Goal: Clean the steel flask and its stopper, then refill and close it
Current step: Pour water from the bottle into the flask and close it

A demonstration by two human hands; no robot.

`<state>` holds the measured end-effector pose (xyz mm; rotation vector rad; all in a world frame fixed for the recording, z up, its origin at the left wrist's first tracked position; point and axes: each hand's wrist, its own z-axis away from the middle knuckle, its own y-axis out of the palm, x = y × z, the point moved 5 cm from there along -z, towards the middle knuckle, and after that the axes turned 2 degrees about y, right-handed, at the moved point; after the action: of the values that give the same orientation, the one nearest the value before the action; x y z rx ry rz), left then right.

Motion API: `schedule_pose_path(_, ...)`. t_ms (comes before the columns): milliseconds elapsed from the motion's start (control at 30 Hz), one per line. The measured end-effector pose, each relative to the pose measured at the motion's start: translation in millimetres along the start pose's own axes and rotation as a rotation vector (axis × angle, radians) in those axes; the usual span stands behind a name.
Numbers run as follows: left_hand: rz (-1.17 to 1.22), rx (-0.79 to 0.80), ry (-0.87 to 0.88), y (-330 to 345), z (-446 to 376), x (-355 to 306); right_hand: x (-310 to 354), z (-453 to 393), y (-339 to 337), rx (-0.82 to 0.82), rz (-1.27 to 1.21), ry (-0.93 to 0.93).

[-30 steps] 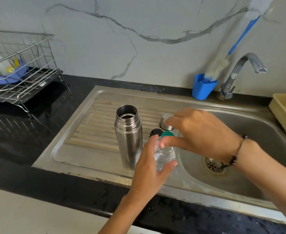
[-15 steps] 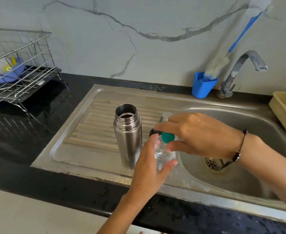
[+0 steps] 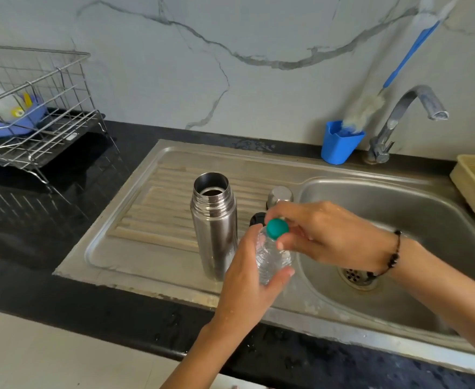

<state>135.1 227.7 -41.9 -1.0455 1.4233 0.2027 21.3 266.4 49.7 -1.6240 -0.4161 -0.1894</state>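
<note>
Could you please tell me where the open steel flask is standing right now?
The steel flask stands upright on the sink's ribbed drainboard, centre of the head view, just left of the plastic bottle gripped by the left hand.

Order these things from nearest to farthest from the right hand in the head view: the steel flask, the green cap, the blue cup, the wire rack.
1. Green cap: pinched by the right hand.
2. Steel flask: upright on the drainboard, to the hand's left.
3. Blue cup: behind, beside the tap.
4. Wire rack: far left on the counter.
</note>
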Motion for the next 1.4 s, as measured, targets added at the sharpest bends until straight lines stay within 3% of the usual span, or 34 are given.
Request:
schedule_pose_path(67,-0.040,0.090,-0.030,-3.2,1.6,-2.5,-24.7,17.2,13.0,0.033,-0.298,0.141)
schedule_pose_path(133,-0.105,0.173,-0.069,-4.4,4.0,-2.7,-44.1,39.2,36.7,0.091,-0.432,0.312)
schedule_pose_path(233,-0.263,0.241,-0.126,-6.8,2.4,-13.8,-41.5,53.4,81.9,0.161,-0.442,0.416)
schedule_pose_path(333,-0.367,0.216,-0.146,-6.4,-4.2,-37.6,-36.8,47.4,89.6,0.033,-0.435,0.465)
schedule_pose_path(500,-0.261,0.031,-0.105,-8.0,-41.8,-75.4,-57.7,29.0,18.0,-0.180,-0.355,0.507)
schedule_pose_path(700,-0.127,-0.158,-0.063,10.6,-168.4,-94.0,-141.5,-37.6,-61.5,-0.343,-0.227,0.539)
schedule_pose_path(900,-0.153,-0.163,-0.259,31.8,-289.7,-67.1,-233.0,-118.4,-76.0,-0.297,-0.131,0.602)
schedule_pose_path(1033,-0.157,-0.124,-0.342,36.8,-341.0,-46.6,-280.5,-154.5,-63.6,-0.284,-0.200,0.687)
schedule_pose_path(1400,-0.280,-0.053,-0.305,31.0,-394.7,-11.3,-312.8,-192.3,-42.0,-0.285,-0.196,0.704)
